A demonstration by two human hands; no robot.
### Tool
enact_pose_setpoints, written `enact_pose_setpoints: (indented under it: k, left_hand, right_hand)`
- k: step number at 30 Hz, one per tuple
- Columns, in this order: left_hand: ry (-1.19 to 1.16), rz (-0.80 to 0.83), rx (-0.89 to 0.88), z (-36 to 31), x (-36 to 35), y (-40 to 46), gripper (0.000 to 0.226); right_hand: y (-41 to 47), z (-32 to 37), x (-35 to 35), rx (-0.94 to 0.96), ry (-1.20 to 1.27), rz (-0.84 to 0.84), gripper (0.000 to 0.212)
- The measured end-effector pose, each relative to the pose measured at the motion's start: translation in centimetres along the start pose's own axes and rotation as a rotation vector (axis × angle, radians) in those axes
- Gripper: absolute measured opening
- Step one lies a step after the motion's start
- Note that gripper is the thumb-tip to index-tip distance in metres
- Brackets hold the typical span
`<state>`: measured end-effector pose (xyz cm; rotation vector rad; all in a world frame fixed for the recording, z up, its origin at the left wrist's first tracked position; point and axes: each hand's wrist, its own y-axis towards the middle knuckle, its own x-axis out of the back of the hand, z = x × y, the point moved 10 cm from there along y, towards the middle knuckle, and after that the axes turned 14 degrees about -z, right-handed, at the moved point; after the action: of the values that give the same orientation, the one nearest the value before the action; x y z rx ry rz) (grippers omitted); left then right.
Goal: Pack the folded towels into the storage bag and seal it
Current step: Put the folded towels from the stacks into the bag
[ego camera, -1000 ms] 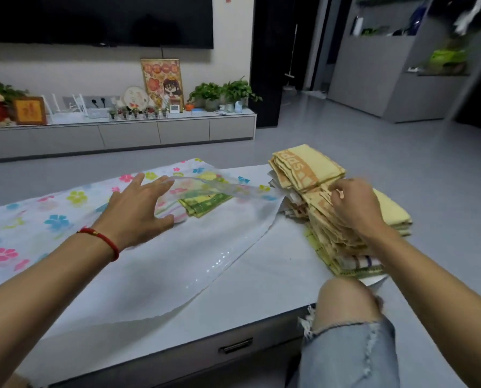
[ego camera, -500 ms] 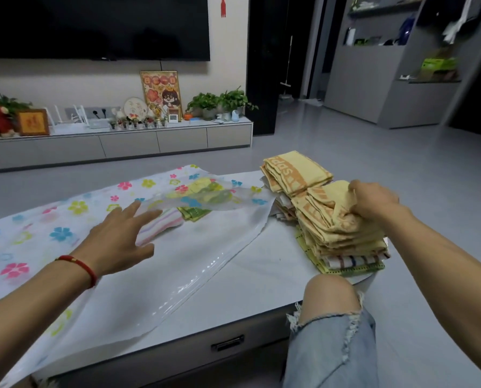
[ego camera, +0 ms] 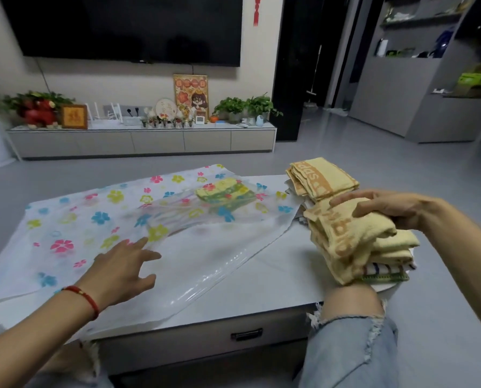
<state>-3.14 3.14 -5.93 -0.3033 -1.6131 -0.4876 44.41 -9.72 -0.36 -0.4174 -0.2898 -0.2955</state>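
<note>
Bench (ego camera: 275, 264): low, pale top, one drawer handle on the near face.

Storage bag (ego camera: 99, 219): flat across the bench's left and middle, white with coloured flowers, clear flap at its open mouth towards the right. One green-and-yellow folded towel (ego camera: 225, 191) lies inside, seen through the plastic.

Stack of folded towels (ego camera: 373, 253): at the bench's right end, just beside the bag's mouth, mostly yellow with orange lettering; striped and green ones at the bottom. A second yellow pile (ego camera: 321, 177) sits behind it.

Left hand (ego camera: 124, 270): fingers spread and relaxed, over the bag's clear flap (contact cannot be told), red bracelet at the wrist.

Right hand (ego camera: 387, 208): fingers curled around the top yellow towel of the near stack, gripping it.
</note>
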Motion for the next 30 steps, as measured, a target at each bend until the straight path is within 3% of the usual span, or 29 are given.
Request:
enact_pose_setpoints:
  k: [9,11,13,17,21,23,25,28,30]
  left_hand:
    - [0.097,-0.008,-0.096,1.3,6.9,2.5,0.096]
    - [0.058,0.037,-0.127,1.7,7.6,2.7,0.108]
    - [0.031,0.069,-0.164,1.9,7.9,2.5,0.115]
    - [-0.046,0.01,-0.292,0.9,9.2,2.1,0.116]
    - [-0.127,-0.054,-0.315,1.8,10.9,2.4,0.112]
    - [-0.123,-0.055,-0.324,2.4,11.0,2.4,0.114]
    - [-0.106,-0.038,-0.306,3.0,10.7,2.3,0.117]
    - [-0.107,-0.021,-0.307,3.1,10.1,1.8,0.115]
    - [-0.111,-0.017,-0.317,2.9,9.7,1.5,0.114]
  right_hand:
    - [0.5,4.2,-23.6,0.115,0.094,0.524,0.045]
    - [2.2,6.4,-28.4,0.153,0.199,0.502,0.045]
    - [5.1,8.8,-32.4,0.165,0.335,0.363,0.044]
    - [9.8,10.7,-40.9,0.037,0.62,0.127,0.042]
    - [10.6,12.1,-48.6,-0.002,1.023,0.172,0.04]
    - [9.9,10.4,-51.8,-0.011,0.886,0.206,0.045]
    - [9.5,7.6,-54.5,-0.01,0.581,0.241,0.051]
    - [10.4,5.7,-54.6,0.129,0.23,0.082,0.053]
    - [10.4,6.0,-54.3,0.161,0.226,-0.021,0.052]
